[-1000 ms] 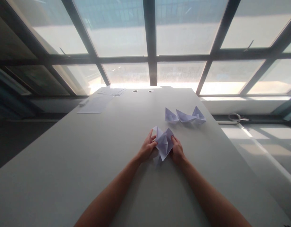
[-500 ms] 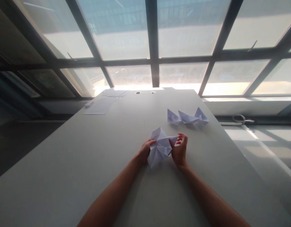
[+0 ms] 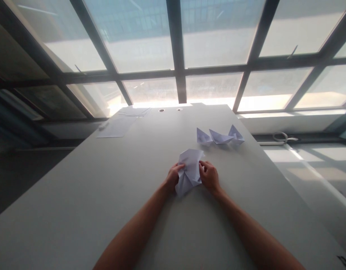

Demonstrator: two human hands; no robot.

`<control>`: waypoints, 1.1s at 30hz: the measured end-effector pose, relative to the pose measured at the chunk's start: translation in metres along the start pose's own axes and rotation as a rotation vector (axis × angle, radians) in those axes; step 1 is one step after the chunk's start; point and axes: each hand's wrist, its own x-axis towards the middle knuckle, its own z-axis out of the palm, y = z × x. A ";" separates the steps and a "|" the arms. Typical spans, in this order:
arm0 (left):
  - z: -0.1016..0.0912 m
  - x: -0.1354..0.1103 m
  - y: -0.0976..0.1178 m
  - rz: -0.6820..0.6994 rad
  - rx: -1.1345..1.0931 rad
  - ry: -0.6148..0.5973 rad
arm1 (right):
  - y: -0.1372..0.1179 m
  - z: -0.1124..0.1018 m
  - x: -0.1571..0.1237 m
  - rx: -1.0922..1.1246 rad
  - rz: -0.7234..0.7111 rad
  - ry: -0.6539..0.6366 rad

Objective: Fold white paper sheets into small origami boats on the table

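Note:
Between my two hands is a creased, partly folded sheet of white paper (image 3: 189, 168), held just over the table. My left hand (image 3: 173, 176) grips its left edge, thumb on top and the other fingers beneath. On the opposite side my right hand (image 3: 209, 175) is closed, its fingertips pinching the paper's right edge. Farther back on the right stand three folded paper boats, a left one (image 3: 203, 137), a middle one (image 3: 221, 137) and a right one (image 3: 236, 135), close beside each other.
The white table (image 3: 105, 195) reaches toward the windows. Flat paper sheets (image 3: 113, 127) lie at its far left, with a small pale object (image 3: 103, 126) beside them. Two round holes (image 3: 161, 110) pierce the far end. A coiled cable (image 3: 280, 137) rests by the wall at right.
My right hand has moved slightly left and its fingers have curled in. The flap it pulled outward is now folded back, leaving the paper's upper part flatter. The view has shifted a little.

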 end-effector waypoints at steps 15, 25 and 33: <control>-0.017 0.004 0.011 -0.062 0.036 -0.100 | 0.011 -0.007 0.014 0.394 0.227 -0.022; -0.074 0.021 0.046 -0.028 0.094 -0.121 | 0.020 -0.013 0.023 0.740 0.426 0.051; -0.050 0.023 0.029 0.334 0.278 0.064 | 0.001 -0.010 0.016 0.648 0.461 0.011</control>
